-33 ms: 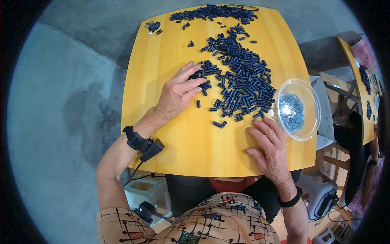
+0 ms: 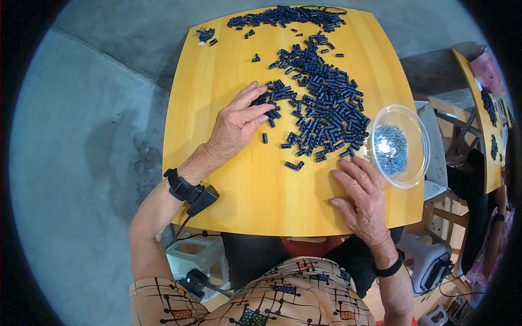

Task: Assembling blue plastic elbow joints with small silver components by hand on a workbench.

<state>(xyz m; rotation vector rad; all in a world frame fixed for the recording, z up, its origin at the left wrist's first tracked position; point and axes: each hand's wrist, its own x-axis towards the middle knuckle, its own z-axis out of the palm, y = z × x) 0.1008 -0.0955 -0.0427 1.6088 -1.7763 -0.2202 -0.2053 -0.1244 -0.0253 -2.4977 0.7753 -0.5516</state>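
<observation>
A heap of small black tube-shaped plastic pieces (image 2: 331,108) spreads over the yellow wooden table (image 2: 244,190). At its left edge, the fingers of my left hand (image 2: 239,119) are stretched out and parted, touching several loose pieces. A single black piece (image 2: 265,138) lies just below that hand's fingertips. My right hand (image 2: 361,195) rests on the wood below the heap, fingers spread and holding nothing. Beside it stands a round clear plastic tub (image 2: 416,168) with many small silvery metal parts (image 2: 390,149) in it, too small to name.
More black pieces (image 2: 283,17) line the table's far edge, and a small pile of dark parts (image 2: 204,36) lies at the far left corner. On the right, a second table (image 2: 478,119) stands near another person's arm (image 2: 492,239). A pale plastic stool (image 2: 196,252) is below left.
My left hand's fingertips and the few pieces beside them have shifted very slightly to the left. My right hand looks still.
</observation>
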